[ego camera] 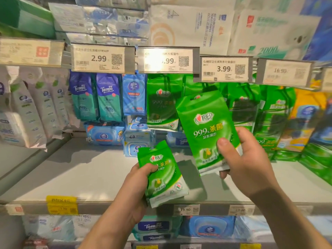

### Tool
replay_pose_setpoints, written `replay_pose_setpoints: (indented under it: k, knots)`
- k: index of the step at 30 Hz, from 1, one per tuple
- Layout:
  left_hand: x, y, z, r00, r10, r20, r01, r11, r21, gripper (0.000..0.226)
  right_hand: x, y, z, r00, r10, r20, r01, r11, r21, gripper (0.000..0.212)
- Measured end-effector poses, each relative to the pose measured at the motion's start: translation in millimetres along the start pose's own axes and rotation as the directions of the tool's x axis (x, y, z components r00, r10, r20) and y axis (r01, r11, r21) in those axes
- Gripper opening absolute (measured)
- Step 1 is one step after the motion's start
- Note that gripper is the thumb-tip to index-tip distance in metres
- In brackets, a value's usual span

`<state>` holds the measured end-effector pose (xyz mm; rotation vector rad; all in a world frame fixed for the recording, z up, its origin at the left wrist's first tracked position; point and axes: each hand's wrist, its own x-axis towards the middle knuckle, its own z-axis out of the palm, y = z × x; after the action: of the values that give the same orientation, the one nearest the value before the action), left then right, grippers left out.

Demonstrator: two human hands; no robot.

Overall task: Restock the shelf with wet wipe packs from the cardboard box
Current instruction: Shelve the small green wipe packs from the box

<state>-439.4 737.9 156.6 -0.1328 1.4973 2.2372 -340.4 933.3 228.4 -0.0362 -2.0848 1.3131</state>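
My left hand grips a small stack of green wet wipe packs low over the front of the grey shelf. My right hand pinches the bottom of another green wet wipe pack, held upright and slightly tilted in front of the hanging green packs. Its top edge reaches up near the 3.99 price tag. More of the same green packs hang to the right. The cardboard box is out of view.
Blue Tempo packs and a blue Vinda pack hang left of the green ones. Blue lidded wipe packs lie at the shelf's back. White packs hang far left, a yellow pack far right. Price rails run above and below.
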Motion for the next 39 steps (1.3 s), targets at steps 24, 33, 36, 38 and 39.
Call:
replay_pose_setpoints:
  k: [24,33,36,38,39]
  knots:
    - [-6,6,-8,0.999,0.006,0.033,-0.003,0.995,-0.101,0.036,25,30,23,0.986,0.146,-0.084,-0.136,0.984,0.118,0.023]
    - [-6,6,-9,1.0,0.016,0.024,-0.015,0.998,-0.069,0.034,53,30,42,0.956,0.285,-0.072,-0.276,0.954,0.119,0.069]
    - [-7,7,-9,0.999,0.021,0.024,-0.019,0.998,-0.058,0.033,62,32,47,0.95,0.302,-0.071,-0.291,0.947,0.135,0.063]
    - [-8,7,-10,0.999,0.032,0.022,-0.031,0.998,-0.05,0.033,64,33,50,0.948,0.306,-0.087,-0.291,0.944,0.156,0.06]
    - [-8,7,-11,0.999,0.036,0.02,-0.035,0.998,-0.046,0.032,64,34,51,0.945,0.314,-0.093,-0.296,0.94,0.168,0.061]
